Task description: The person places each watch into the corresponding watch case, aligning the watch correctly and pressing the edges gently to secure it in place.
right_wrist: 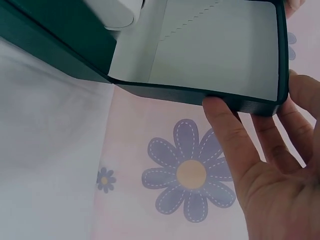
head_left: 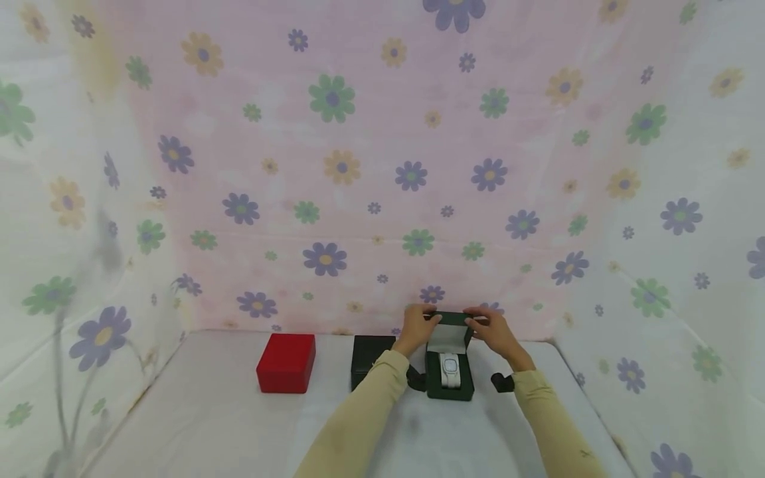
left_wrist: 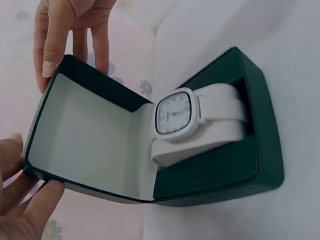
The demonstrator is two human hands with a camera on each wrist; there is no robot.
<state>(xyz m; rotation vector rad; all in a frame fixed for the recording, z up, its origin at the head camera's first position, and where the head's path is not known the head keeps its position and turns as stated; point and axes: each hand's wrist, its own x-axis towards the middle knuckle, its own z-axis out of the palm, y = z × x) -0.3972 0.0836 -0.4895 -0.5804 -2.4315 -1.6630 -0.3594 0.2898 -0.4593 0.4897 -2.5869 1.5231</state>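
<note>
A dark green watch box [head_left: 450,392] stands open on the white cloth, its pale-lined lid [left_wrist: 82,132] raised at the back. Inside, a white watch [left_wrist: 174,114] with a squarish face is wrapped around a white cushion [left_wrist: 200,140]. My left hand [head_left: 418,328] grips one upper corner of the lid, with thumb and fingers on its edge. At the opposite corner my right hand [head_left: 495,332] holds the lid between thumb and fingers, one finger [right_wrist: 227,130] lying along its side.
To the left of the green box is a black box [head_left: 366,352], partly hidden by my left arm. Farther left sits a closed red box [head_left: 287,364]. A flower-patterned cloth [head_left: 358,199] hangs close behind the boxes and along both sides.
</note>
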